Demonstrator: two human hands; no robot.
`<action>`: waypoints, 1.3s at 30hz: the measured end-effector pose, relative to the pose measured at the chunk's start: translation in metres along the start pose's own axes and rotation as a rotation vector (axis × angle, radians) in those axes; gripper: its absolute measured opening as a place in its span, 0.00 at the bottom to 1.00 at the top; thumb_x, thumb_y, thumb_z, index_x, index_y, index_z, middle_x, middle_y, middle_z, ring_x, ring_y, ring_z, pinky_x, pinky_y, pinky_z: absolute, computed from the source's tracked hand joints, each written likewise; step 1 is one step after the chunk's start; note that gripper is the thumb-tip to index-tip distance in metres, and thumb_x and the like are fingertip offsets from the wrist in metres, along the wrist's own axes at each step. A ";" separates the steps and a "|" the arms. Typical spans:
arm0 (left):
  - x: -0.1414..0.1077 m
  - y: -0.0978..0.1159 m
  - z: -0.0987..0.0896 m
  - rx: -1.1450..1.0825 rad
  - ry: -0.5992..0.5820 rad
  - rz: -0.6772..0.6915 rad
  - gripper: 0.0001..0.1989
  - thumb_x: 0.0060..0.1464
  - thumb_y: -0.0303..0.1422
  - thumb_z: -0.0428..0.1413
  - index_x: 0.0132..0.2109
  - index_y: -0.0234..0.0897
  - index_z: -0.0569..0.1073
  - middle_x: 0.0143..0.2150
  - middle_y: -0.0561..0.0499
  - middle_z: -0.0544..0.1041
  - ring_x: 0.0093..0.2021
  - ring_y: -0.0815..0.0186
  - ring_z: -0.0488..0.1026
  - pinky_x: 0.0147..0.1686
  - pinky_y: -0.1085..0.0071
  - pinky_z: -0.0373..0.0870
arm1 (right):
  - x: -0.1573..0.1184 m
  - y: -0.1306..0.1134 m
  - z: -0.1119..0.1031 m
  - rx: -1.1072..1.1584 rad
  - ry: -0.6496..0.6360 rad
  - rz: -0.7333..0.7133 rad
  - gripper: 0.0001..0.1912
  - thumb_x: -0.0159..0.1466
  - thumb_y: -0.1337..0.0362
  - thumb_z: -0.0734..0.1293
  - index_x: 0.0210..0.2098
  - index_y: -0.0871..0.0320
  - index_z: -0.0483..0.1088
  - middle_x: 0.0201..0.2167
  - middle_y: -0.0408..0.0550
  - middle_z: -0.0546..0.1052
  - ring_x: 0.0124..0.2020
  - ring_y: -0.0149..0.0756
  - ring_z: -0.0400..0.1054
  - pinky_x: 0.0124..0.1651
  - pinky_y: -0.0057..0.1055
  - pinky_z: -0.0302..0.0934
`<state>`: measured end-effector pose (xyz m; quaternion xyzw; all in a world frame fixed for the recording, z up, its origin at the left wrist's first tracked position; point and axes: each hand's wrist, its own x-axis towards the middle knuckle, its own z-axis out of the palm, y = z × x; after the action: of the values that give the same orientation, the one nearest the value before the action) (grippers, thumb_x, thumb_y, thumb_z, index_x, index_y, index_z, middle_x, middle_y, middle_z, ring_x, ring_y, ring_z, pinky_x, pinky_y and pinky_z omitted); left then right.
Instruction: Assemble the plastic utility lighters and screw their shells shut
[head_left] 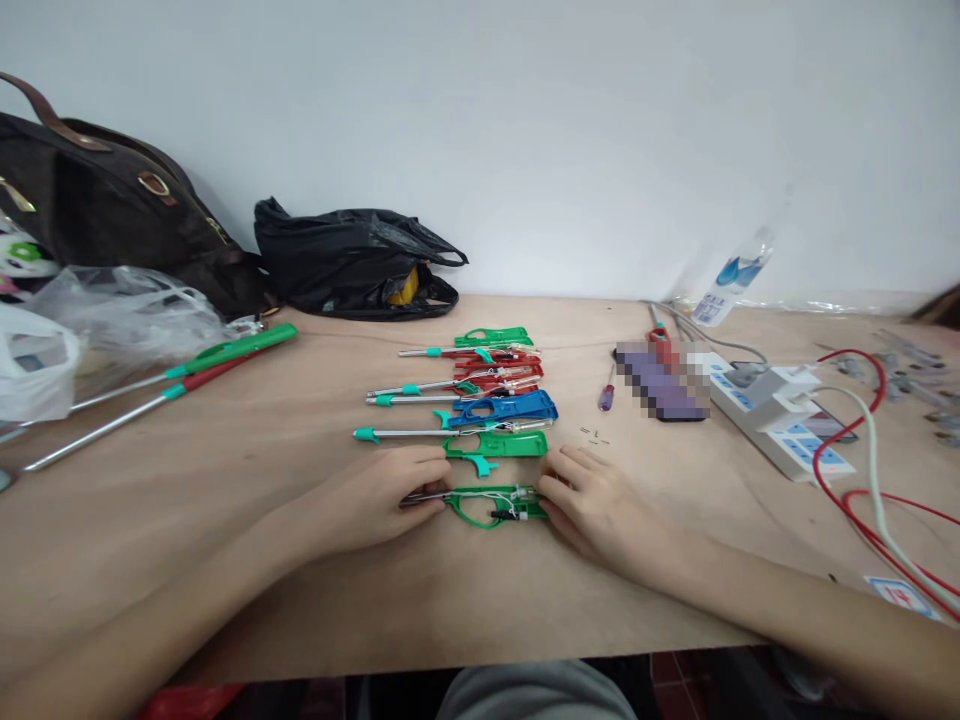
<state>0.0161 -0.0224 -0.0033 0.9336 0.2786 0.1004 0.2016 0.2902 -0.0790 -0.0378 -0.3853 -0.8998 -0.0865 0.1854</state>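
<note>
Green casing [471, 519], open side up, toward tabletop's [450, 610] near edge; left hand [379, 495] pinching rod [411, 499], right hand [600, 500] curled at butt [535, 509], grip unclear; presumably steadying loose wires [487, 493].

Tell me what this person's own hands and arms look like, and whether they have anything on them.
Both the left hand and the right hand are bare, without gloves. The forearms show no sleeves, watch or bracelet, and I see no ring or marking, though some fingers are partly hidden. Grey fabric, probably clothing, shows at the bottom edge.
</note>
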 end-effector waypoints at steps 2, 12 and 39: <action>0.000 -0.001 0.001 -0.007 -0.004 -0.009 0.06 0.58 0.27 0.50 0.34 0.36 0.70 0.33 0.52 0.72 0.30 0.67 0.68 0.30 0.73 0.60 | -0.001 0.000 0.001 -0.013 -0.001 -0.007 0.09 0.64 0.74 0.62 0.29 0.60 0.71 0.32 0.52 0.72 0.33 0.41 0.65 0.35 0.36 0.62; 0.001 0.001 -0.004 0.011 -0.046 -0.027 0.07 0.59 0.28 0.50 0.34 0.36 0.71 0.32 0.52 0.72 0.30 0.67 0.66 0.29 0.73 0.59 | 0.003 0.004 -0.005 0.164 -0.087 0.085 0.07 0.63 0.74 0.64 0.29 0.60 0.70 0.32 0.48 0.70 0.31 0.35 0.66 0.32 0.30 0.61; 0.001 -0.005 -0.008 0.006 -0.036 0.063 0.12 0.62 0.29 0.46 0.33 0.36 0.72 0.35 0.50 0.72 0.33 0.66 0.68 0.32 0.72 0.62 | 0.003 0.009 -0.002 0.106 -0.027 0.065 0.10 0.66 0.73 0.60 0.30 0.59 0.70 0.32 0.50 0.70 0.32 0.38 0.65 0.33 0.33 0.62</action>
<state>0.0123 -0.0153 0.0023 0.9442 0.2456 0.0890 0.2007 0.2953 -0.0713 -0.0351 -0.4049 -0.8927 -0.0277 0.1960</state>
